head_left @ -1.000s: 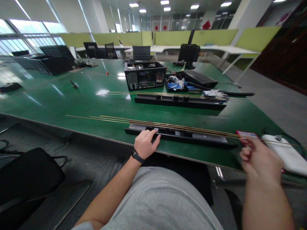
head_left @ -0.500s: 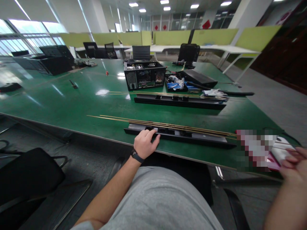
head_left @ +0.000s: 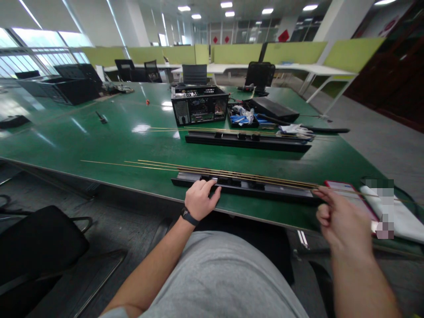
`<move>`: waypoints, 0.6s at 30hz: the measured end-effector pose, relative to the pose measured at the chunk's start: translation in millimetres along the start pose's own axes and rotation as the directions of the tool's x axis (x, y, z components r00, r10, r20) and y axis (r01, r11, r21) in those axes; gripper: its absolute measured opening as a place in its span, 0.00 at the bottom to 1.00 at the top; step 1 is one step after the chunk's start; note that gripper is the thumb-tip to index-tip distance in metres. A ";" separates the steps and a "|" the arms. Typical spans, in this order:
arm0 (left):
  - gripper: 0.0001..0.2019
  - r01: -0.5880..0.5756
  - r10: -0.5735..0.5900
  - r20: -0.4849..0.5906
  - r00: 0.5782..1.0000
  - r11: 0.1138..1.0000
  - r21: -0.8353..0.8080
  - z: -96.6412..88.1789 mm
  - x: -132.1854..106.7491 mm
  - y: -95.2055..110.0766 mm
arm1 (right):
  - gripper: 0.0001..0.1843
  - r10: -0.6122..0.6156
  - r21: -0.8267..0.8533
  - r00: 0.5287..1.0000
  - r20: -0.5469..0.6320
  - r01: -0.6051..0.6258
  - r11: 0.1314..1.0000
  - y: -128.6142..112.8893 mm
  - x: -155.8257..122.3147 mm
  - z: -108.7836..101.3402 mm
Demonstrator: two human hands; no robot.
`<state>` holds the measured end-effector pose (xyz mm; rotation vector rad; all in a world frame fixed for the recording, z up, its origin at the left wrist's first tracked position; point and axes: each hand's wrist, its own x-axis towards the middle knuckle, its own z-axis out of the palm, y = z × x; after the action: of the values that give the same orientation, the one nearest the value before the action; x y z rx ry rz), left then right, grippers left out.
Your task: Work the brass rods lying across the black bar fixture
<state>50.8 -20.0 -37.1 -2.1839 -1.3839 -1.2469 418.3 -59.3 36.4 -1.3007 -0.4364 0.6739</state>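
Note:
A long black channel-shaped bar lies along the near table edge, its hollow side up. My left hand, a dark band on its wrist, holds the bar's near wall, fingers over the rim and thumb in front. Several thin golden rods run lengthwise over the bar and stick out past its left end. At the bar's right end my right hand pinches one of these rods between thumb and forefinger, its other fingers curled. A red-edged flat item and a white piece lie under the rods' right ends.
Farther back lies a second black bar with golden rods. Behind it stand an opened computer case and a tray with blue-and-white gloves. More gloves lie to the right. A chair stands at the left.
My right hand has moved left from the table's right end to the bar's end. One golden rod has slid left and reaches farther out. My left hand has stayed put.

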 end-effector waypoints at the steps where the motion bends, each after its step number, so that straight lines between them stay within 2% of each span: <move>1: 0.09 0.001 -0.001 0.001 1.000 1.000 0.004 -0.1 0.2 0.3 | 0.19 0.000 0.007 0.999 0.032 0.000 1.000 0.8 -8.6 6.4; 8: 0.09 0.000 0.000 0.001 1.000 1.000 0.011 -1.6 2.5 2.6 | 0.24 0.011 -0.039 0.966 0.259 -0.001 0.999 14.8 -48.3 37.8; 13: 0.09 -0.005 0.005 -0.004 1.000 1.000 -0.004 -1.7 3.1 3.3 | 0.28 0.035 -0.064 0.940 0.339 -0.014 0.998 18.6 -61.1 51.3; 18: 0.10 -0.006 0.006 -0.002 1.000 1.000 0.006 -1.0 2.3 3.0 | 0.28 0.059 -0.080 0.923 0.381 -0.030 0.996 21.2 -63.6 54.3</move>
<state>53.2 -20.8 -34.0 -2.1807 -1.3770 -1.2406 332.1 -59.9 33.0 -1.2497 -0.7575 0.9650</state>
